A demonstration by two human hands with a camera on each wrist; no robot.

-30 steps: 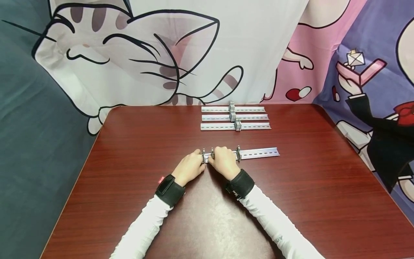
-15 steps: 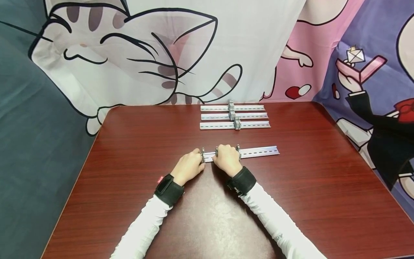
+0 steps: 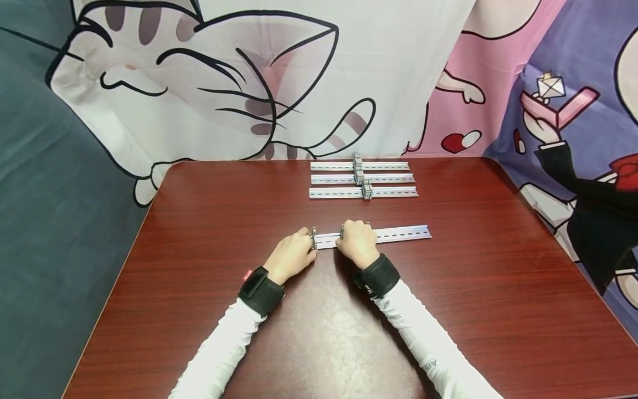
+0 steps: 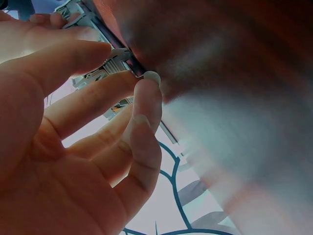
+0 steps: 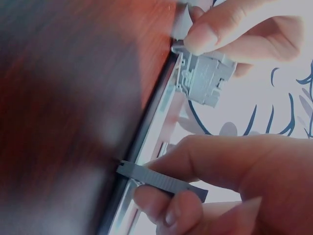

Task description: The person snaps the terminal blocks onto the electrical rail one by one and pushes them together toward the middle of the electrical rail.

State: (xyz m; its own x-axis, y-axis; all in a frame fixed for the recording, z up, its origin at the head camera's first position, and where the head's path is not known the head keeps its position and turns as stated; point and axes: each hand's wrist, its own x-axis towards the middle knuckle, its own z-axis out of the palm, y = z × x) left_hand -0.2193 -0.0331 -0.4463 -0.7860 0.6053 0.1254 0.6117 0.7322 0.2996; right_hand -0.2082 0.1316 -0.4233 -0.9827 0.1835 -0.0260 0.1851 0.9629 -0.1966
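A slotted metal DIN rail [image 3: 405, 234] lies across the table in the head view. At its left end, my left hand [image 3: 290, 255] grips the rail beside a grey terminal block [image 5: 203, 81]; in the right wrist view its thumb lies against the end by that block. My right hand [image 3: 359, 243] pinches a second, thin grey terminal block [image 5: 156, 181] seated on the rail, between thumb and fingers. Another block is mostly hidden behind the right hand in the head view. Through the left wrist view, the left fingers [image 4: 146, 105] curl at the rail's end.
Three more rails with grey blocks near their middles lie parallel at the back; the nearest rail [image 3: 334, 193] is closest to the hands. The brown table [image 3: 199, 221] meets a printed cloth [image 3: 389, 66] behind. A black band circles each wrist.
My right hand has slid rightward along the rail with the pinched terminal block, widening the gap to the left-end block. The left hand has stayed in place.
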